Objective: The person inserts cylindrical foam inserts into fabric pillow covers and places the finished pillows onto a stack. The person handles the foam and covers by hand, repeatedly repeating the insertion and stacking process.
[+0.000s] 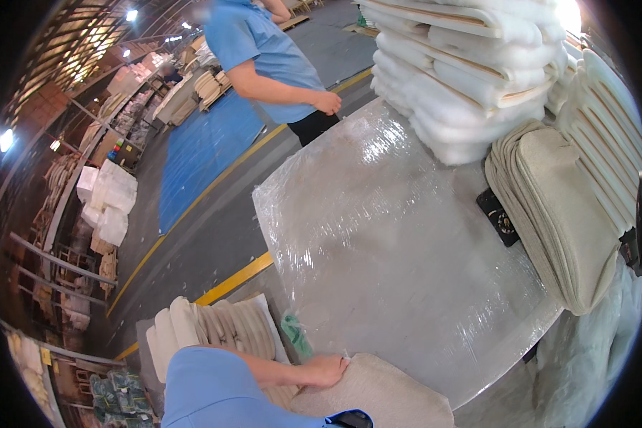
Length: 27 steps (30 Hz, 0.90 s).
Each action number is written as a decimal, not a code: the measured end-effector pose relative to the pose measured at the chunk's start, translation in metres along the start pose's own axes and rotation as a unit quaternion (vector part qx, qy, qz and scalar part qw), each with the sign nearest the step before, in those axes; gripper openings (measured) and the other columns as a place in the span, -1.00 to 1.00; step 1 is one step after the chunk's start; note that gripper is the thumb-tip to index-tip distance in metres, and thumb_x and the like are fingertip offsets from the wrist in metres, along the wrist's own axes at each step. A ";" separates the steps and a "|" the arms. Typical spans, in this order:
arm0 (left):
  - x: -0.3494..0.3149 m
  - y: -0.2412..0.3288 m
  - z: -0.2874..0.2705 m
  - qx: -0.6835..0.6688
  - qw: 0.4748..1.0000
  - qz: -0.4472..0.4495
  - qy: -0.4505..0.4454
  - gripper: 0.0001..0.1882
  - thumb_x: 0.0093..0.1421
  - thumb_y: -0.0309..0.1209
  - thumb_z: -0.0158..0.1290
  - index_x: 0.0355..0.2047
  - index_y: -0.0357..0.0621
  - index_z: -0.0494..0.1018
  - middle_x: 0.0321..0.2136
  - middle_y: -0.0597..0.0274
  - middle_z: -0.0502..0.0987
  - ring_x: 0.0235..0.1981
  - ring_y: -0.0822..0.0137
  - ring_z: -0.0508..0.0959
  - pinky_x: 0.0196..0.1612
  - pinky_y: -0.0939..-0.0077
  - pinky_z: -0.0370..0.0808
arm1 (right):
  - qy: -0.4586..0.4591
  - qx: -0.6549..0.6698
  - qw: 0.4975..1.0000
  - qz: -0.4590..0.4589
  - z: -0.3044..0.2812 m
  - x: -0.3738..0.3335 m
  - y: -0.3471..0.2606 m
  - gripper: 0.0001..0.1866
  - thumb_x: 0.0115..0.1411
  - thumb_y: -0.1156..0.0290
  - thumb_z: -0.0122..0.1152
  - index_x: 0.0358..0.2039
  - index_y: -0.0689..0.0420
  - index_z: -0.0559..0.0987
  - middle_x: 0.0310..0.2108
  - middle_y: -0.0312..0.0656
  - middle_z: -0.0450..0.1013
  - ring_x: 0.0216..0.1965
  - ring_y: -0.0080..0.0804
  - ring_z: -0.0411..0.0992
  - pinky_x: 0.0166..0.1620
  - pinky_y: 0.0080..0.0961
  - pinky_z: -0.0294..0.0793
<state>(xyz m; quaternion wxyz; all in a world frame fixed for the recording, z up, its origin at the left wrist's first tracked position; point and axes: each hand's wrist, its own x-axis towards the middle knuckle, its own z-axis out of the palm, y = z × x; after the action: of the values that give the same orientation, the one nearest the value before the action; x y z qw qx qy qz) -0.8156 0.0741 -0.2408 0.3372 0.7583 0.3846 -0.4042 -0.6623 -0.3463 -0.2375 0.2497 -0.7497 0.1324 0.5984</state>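
My left hand point(326, 371) is closed on the upper edge of a beige fabric-covered padded panel point(385, 392), low in the view beside the near edge of a table. Its arm comes in from the lower left in a blue sleeve. The table point(378, 271) is wrapped in shiny clear plastic film. My right hand does not show. Just left of my hand, a stack of cream upholstered pads point(221, 324) stands on edge. Between that stack and the table lies a green crumpled piece point(296, 335).
White wadding-covered panels point(471, 64) are piled at the table's far end. Folded beige covers point(549, 207) and a small black item point(498, 216) lie along its right side. A co-worker in a blue shirt point(278, 64) stands beyond the table. Clear plastic sheeting point(585, 364) hangs at lower right.
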 end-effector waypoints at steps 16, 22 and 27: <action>-0.013 0.042 -0.064 -0.141 0.933 0.157 0.292 -0.25 0.55 0.09 -0.44 0.31 -0.35 0.34 0.30 -0.32 0.38 0.37 -0.21 0.33 0.40 0.05 0.24 | 0.272 0.169 0.869 -0.376 -0.046 -0.007 -0.052 -0.55 0.49 0.11 0.04 0.16 0.21 0.44 -0.04 -0.04 0.55 -0.01 -0.31 0.48 0.13 -0.31 0.42; 0.004 0.047 -0.038 -0.407 0.863 0.172 0.245 -0.20 0.56 0.12 -0.39 0.42 -0.40 0.18 0.43 -0.05 0.24 0.41 0.09 0.28 0.43 0.20 0.19 | 0.340 0.192 0.798 -0.458 -0.085 0.039 -0.094 -0.48 0.50 0.00 -0.03 0.29 0.05 0.41 0.05 0.09 0.55 0.11 -0.06 0.52 0.19 -0.26 0.42; 0.009 0.041 0.007 -0.324 0.861 0.227 0.319 -0.22 0.48 0.05 -0.08 0.38 -0.43 0.16 0.31 -0.19 0.34 0.34 0.02 0.35 0.40 0.16 0.21 | 0.356 0.040 0.878 -0.316 -0.079 0.063 -0.086 -0.43 0.50 -0.09 -0.14 0.14 0.18 0.45 -0.07 0.26 0.57 0.05 0.28 0.51 0.11 0.02 0.45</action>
<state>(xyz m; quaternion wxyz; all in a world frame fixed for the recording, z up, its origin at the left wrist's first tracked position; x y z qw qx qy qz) -0.7798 0.0514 -0.2438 0.5055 0.7601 0.3972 0.0948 -0.5383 -0.3102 -0.2675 0.3916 -0.9035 -0.0079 0.1741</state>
